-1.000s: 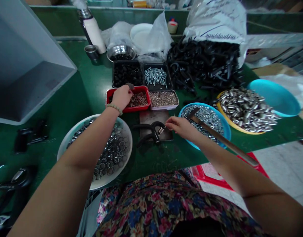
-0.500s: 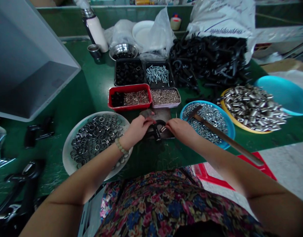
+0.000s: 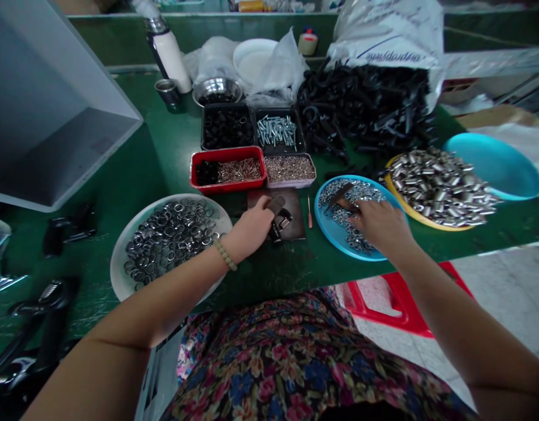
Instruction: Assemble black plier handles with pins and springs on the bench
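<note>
My left hand point(image 3: 252, 227) lies over a black clamp point(image 3: 278, 227) with a small metal fitting, gripping it on a dark board point(image 3: 296, 225). My right hand point(image 3: 378, 227) is over a blue plate point(image 3: 325, 234) of steel nuts, its fingers closed around a hammer point(image 3: 339, 196) near the dark head. The handle is hidden behind my hand and forearm. A thin red-handled awl point(image 3: 309, 211) lies beside the board. A white plate point(image 3: 117, 275) of metal rings sits near my left forearm.
Small trays of parts point(image 3: 228, 168) stand beyond the board, with a heap of black plastic pieces point(image 3: 366, 105) behind them. A yellow plate of metal ferrules point(image 3: 431, 196) and a teal bowl point(image 3: 493, 166) lie to the right. A large grey bin point(image 3: 45, 99) stands at left.
My left hand has moved from the red tray onto the clamp. My right hand has left the clamp for the blue plate. The hammer handle no longer shows towards the table edge.
</note>
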`<state>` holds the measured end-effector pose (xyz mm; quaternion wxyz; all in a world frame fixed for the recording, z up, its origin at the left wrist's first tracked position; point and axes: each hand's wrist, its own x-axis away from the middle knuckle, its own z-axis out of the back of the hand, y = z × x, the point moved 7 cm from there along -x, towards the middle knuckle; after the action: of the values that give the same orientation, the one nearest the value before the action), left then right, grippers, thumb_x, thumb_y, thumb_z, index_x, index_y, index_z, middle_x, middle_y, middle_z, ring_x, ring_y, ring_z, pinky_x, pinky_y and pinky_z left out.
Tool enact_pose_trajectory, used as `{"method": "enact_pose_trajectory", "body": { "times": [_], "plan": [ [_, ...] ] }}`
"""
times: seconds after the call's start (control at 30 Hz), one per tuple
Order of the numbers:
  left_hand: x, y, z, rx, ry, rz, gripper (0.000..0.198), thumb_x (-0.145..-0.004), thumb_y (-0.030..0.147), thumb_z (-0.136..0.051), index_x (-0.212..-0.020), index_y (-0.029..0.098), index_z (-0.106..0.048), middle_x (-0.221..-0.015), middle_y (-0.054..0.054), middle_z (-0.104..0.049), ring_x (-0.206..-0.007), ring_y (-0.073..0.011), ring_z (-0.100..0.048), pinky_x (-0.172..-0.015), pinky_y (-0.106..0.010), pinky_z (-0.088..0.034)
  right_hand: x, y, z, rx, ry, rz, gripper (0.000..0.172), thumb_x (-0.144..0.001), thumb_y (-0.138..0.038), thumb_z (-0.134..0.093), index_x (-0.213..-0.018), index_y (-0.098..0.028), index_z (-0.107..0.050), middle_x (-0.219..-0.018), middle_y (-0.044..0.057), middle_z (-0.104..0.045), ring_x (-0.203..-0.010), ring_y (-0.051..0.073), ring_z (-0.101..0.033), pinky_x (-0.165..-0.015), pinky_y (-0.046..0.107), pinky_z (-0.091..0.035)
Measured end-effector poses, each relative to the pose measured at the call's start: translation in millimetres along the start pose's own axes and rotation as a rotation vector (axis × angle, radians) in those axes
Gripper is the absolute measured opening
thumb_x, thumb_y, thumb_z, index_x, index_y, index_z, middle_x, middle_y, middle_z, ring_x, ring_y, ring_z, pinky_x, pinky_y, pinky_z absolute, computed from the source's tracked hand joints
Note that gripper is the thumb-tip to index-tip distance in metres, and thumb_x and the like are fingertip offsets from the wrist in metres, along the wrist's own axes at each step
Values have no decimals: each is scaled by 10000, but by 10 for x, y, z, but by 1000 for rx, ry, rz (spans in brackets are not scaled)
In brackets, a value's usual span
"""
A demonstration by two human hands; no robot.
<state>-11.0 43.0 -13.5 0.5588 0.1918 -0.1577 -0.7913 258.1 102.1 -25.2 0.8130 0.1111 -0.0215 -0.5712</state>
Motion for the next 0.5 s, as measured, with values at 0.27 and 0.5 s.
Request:
{"method": "enact_pose_trajectory", "body": {
  "times": [0.27,0.5],
  "plan": [
    [188,-7,-76,-173,-7,-203,249,-917,203,-470,-1081,140,-647,-1314,-113,-539,-1165,-233,-534,-1045,-390,-421,127,-346,211,-349,-67,-39,416,-964,-335,-324,-1304,-150,-476,-1141,180,-628,-846,279,-670,-668,377,-511],
    [341,-145,-74,-184,34,-164,327,-885,294,-564,-1188,185,-618,-1300,-104,-543,-1252,-260,-465,-1143,-525,-253,303,-902,564,-723,-52,166,410,-966,-320,-331,-1344,-221,-456,-1135,98,-689,-926,266,-696,-727,365,-551]
  ]
}}
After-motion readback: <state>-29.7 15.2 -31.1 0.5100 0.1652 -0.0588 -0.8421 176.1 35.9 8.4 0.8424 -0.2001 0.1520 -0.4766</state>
